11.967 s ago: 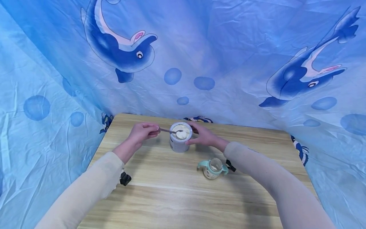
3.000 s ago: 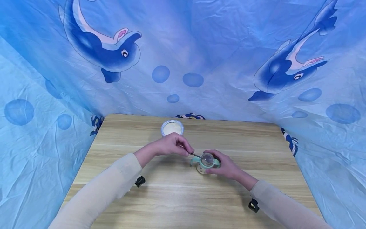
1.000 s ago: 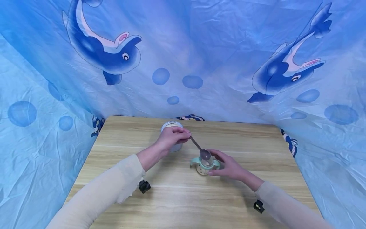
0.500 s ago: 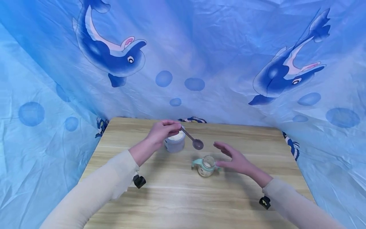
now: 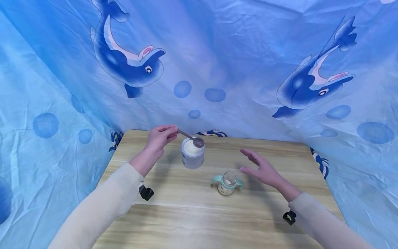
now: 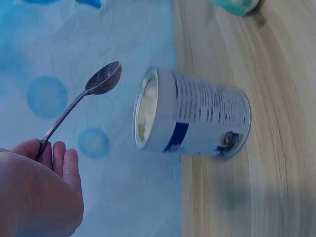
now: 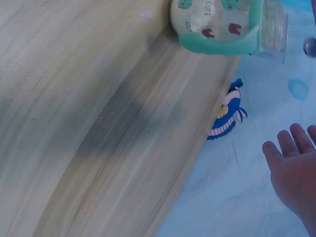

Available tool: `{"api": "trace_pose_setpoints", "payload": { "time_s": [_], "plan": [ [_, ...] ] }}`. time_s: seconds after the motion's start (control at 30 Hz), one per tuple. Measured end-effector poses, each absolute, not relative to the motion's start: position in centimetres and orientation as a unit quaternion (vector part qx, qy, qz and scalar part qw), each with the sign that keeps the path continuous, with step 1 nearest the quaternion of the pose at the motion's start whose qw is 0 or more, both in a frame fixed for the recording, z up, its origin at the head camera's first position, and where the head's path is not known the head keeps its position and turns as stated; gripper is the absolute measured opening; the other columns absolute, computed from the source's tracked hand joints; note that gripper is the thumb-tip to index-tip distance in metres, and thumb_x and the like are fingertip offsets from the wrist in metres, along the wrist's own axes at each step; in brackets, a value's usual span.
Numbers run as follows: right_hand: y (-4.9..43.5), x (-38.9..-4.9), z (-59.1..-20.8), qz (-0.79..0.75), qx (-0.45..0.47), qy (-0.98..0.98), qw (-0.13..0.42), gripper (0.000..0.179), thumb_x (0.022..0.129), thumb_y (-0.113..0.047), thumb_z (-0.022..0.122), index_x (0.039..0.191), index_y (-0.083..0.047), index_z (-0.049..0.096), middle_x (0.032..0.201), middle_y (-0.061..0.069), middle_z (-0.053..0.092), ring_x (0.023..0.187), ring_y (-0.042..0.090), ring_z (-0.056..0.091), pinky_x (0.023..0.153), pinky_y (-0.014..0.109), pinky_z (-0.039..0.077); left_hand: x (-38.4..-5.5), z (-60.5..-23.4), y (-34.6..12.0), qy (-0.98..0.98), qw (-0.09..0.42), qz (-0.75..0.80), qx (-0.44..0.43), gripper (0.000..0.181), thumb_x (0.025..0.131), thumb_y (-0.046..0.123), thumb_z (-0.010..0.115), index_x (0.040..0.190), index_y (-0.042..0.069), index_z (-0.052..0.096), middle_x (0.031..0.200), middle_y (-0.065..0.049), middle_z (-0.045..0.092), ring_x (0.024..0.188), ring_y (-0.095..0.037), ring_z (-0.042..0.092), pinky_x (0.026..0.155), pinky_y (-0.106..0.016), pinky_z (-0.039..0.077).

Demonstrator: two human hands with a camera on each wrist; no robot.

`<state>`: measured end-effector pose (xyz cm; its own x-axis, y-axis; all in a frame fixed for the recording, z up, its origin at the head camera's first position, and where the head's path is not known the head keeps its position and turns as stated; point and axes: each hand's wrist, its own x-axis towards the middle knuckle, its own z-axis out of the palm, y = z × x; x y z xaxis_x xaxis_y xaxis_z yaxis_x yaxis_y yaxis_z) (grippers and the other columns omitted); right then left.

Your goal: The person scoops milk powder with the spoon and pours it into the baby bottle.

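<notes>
My left hand (image 5: 160, 140) pinches the handle end of a spoon (image 5: 198, 142), its bowl held over the open can of white powder (image 5: 192, 159) in the head view. In the left wrist view a thin whitish film clings inside the spoon bowl (image 6: 104, 79), and the labelled can (image 6: 207, 113) stands beside it. A baby bottle (image 5: 226, 187) with mint-green side handles stands uncapped on the table, some pale contents inside. To its right, my right hand (image 5: 262, 169) is in the air with fingers spread, holding nothing. The bottle (image 7: 217, 19) also shows at the top of the right wrist view.
The wood-grain table (image 5: 186, 221) carries the can towards the back and the bottle nearer its middle. Blue dolphin-printed cloth (image 5: 242, 62) hangs behind and along both sides, close to the table's edges. A black wrist camera (image 5: 146, 192) hangs under the left sleeve.
The right hand has let go of the bottle and drawn away to the right. The left hand has carried the spoon from the bottle's mouth back leftward over the can.
</notes>
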<state>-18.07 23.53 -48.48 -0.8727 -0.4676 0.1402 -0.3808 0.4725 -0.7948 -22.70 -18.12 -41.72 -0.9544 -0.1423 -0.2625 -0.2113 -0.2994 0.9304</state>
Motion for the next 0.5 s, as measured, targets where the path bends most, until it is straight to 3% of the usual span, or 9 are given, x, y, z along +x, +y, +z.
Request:
{"api": "trace_pose_setpoints", "payload": {
  "time_s": [0.3, 0.5],
  "plan": [
    [25.0, -18.0, -48.5, -0.382, -0.193, 0.904, 0.007, 0.077, 0.102, -0.034, 0.076, 0.165, -0.009, 0.04, 0.166, 0.018, 0.043, 0.152, 0.047, 0.039, 0.123, 0.071, 0.033, -22.9, -43.7, -19.4, 0.562, -0.017, 0.804, -0.194, 0.032, 0.097, 0.003, 0.079, 0.127, -0.004, 0.071, 0.099, -0.002, 0.077, 0.093, -0.014, 0.078, 0.094, -0.028, 0.064],
    [25.8, -17.9, -48.4, -0.352, -0.184, 0.918, -0.003, 0.08, 0.102, -0.037, 0.075, 0.165, -0.007, 0.038, 0.168, 0.023, 0.039, 0.152, 0.05, 0.037, 0.124, 0.071, 0.031, -22.5, -45.3, -19.5, 0.544, -0.023, 0.81, -0.217, 0.038, 0.098, 0.003, 0.078, 0.133, -0.006, 0.067, 0.097, -0.001, 0.079, 0.093, -0.013, 0.078, 0.096, -0.029, 0.064]
  ]
}}
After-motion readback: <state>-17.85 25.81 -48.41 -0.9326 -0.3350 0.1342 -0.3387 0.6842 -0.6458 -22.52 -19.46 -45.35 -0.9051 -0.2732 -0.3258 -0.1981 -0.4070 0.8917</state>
